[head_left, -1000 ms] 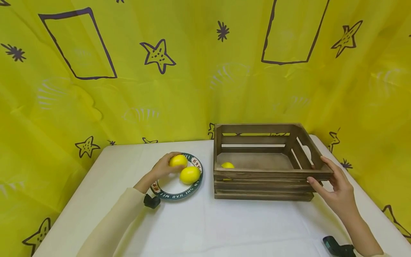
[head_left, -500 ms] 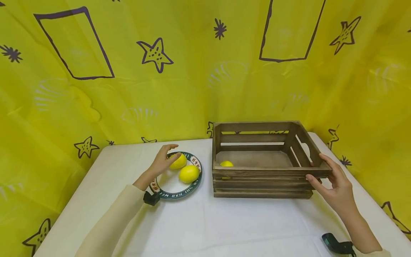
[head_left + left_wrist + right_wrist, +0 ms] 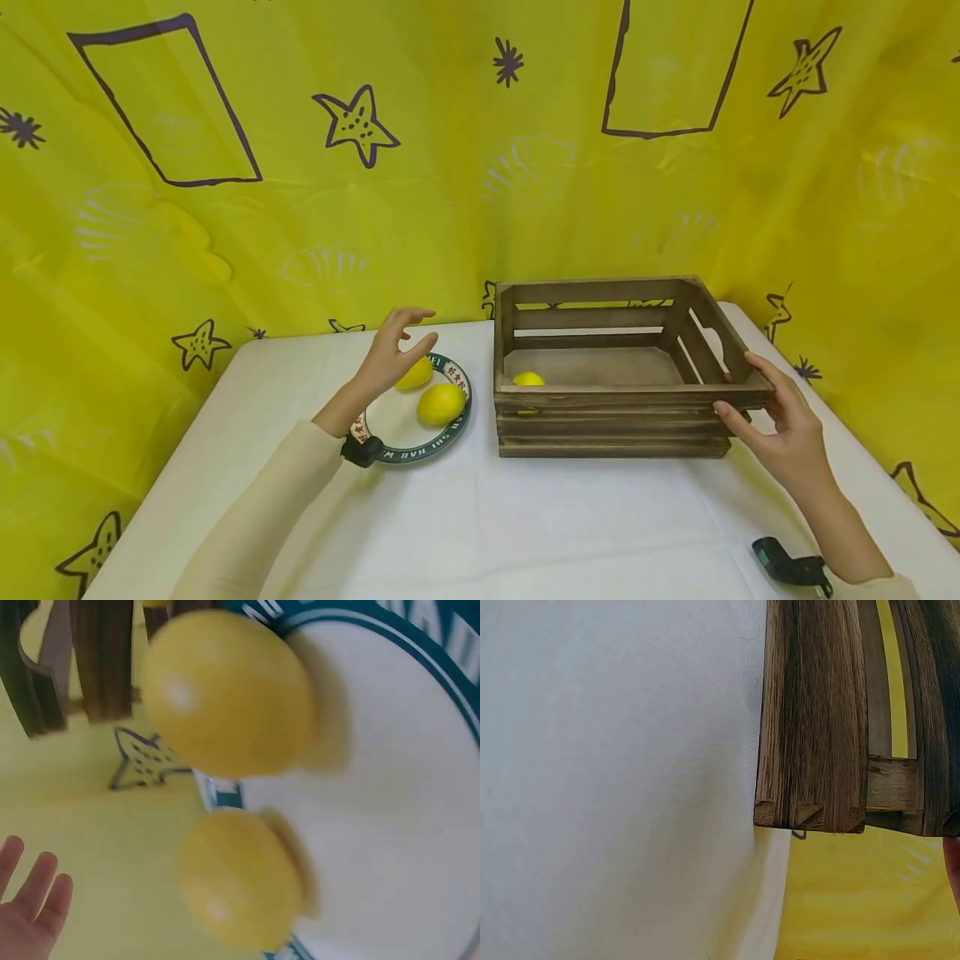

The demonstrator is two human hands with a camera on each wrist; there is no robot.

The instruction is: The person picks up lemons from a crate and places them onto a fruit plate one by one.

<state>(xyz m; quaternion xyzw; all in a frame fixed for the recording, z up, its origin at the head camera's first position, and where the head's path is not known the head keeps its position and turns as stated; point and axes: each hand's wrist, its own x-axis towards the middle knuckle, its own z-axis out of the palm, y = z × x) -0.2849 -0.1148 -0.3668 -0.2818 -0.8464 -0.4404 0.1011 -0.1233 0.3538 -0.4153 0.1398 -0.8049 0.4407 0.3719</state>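
Note:
Two lemons, a nearer one (image 3: pixel 441 404) and a farther one (image 3: pixel 414 375), lie on a white plate with a green patterned rim (image 3: pixel 420 454). My left hand (image 3: pixel 392 354) hovers above the plate's far left side, thumb and fingers apart, holding nothing; it partly covers the farther lemon. In the left wrist view its fingers (image 3: pixel 46 892) are apart from both lemons. A brown slatted wooden crate (image 3: pixel 600 425) stands right of the plate, with another lemon (image 3: pixel 528 379) inside at its left. My right hand (image 3: pixel 787 425) grips the crate's near right corner, thumb in front, fingers at the side.
A white cloth (image 3: pixel 570 525) covers the table. Behind it hangs a yellow curtain (image 3: pixel 435 225) with starfish drawings, close to the crate's back. Black wrist cameras sit on the left wrist (image 3: pixel 362 451) and right wrist (image 3: pixel 791 567).
My left hand has let go of the farther lemon and risen up and away from it. The lemon stays on the plate. My right hand keeps its hold on the crate.

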